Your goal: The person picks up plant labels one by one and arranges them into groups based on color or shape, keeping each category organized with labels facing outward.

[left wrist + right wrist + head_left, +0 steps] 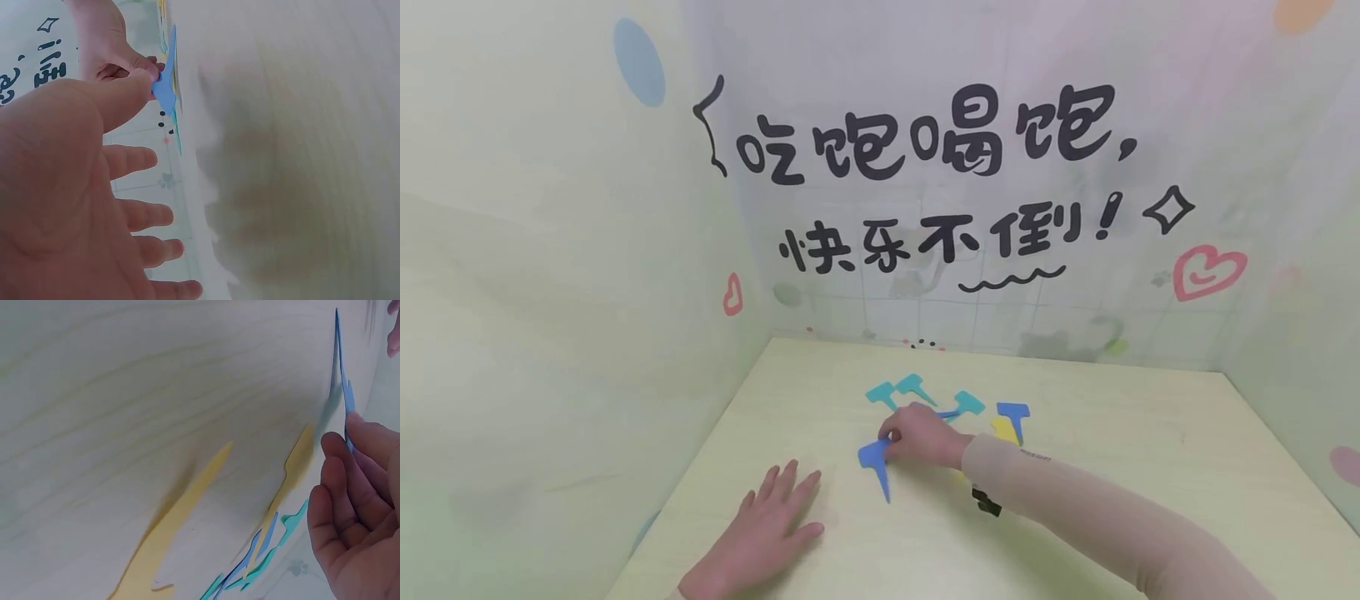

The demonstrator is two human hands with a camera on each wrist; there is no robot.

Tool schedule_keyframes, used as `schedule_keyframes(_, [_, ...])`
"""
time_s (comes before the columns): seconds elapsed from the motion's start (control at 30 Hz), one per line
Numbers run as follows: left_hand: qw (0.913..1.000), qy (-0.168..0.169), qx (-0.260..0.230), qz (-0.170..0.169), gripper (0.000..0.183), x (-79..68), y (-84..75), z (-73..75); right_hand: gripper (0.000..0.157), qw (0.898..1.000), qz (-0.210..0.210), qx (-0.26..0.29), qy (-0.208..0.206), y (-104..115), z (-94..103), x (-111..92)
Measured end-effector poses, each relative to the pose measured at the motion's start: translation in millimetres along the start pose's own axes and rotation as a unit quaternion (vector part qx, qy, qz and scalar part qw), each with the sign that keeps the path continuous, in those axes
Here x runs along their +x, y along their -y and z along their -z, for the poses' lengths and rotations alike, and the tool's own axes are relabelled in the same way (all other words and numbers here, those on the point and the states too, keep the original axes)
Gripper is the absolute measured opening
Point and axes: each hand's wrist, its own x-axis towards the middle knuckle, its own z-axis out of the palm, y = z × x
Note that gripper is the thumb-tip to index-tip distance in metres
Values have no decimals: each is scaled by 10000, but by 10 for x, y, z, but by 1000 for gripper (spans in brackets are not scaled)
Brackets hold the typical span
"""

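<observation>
My right hand (922, 433) pinches a blue T-shaped plant label (874, 457) by its wide head, between thumb and fingertips. The label's pointed stem hangs down toward the table, as the right wrist view also shows. To the left, my left hand (763, 525) is held low over the table with its fingers spread and nothing in it; its shadow falls on the wood in the left wrist view. Beyond the right hand lie teal plant labels (967, 402) and another blue plant label (1013, 411). Yellow plant labels (159, 534) are partly hidden by the right arm in the head view.
The pale wooden table (805, 392) is enclosed by whitish walls on the left, back and right. Black lettering (925, 142) and a pink heart (1208, 272) decorate the back wall. A small black object (987, 502) shows beneath the right sleeve.
</observation>
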Motion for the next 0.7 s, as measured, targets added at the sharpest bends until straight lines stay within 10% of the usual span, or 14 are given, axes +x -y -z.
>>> schedule_keyframes(0.27, [9992, -307, 164, -179, 65, 53, 34, 15, 17, 9971, -215, 730, -56, 47, 4, -7])
schedule_keyframes(0.43, [9989, -409, 130, -207, 66, 86, 31, 35, 17, 9756, -654, 2079, -266, 110, -5, 19])
schedule_keyframes(0.7, [9955, -794, 455, -249, 67, 138, 46, 113, 17, 9531, -1227, 2692, -643, 316, -55, 159])
